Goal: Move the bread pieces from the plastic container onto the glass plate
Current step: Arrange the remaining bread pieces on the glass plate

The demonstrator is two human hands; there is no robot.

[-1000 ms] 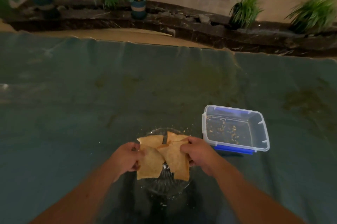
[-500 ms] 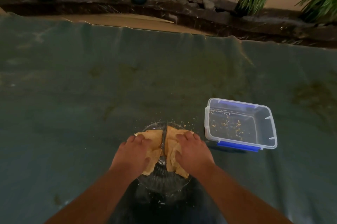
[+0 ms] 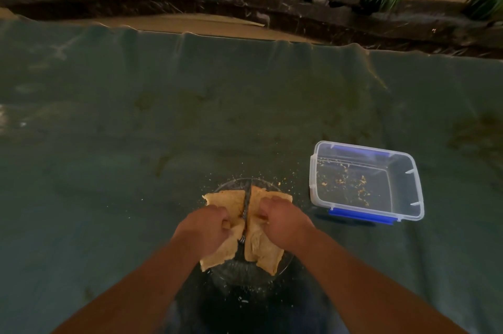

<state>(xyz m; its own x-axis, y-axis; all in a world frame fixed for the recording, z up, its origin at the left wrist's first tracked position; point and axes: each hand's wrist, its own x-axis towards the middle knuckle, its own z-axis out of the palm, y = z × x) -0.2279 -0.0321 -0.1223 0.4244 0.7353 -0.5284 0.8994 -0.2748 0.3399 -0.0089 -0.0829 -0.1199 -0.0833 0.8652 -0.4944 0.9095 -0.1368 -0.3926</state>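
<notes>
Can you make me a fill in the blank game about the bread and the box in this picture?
1. The bread pieces now lie on the glass ____.
2. The plastic container holds only ____ now.
3. A metal ____ lies between the two bread piles.
4. The left hand and the right hand both press on the ____.

Missing words: plate, crumbs, fork, bread

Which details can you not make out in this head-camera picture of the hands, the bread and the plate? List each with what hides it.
1. Glass plate: mostly covered by bread pieces; only rim parts show.
2. Fork: partly hidden between the bread and the hands.
3. Fingertips of left hand and right hand: curled into the bread, so the grip is unclear.
4. Number of bread pieces: overlapping, under the hands.
5. Plastic container: crumbs too small to identify.
</notes>
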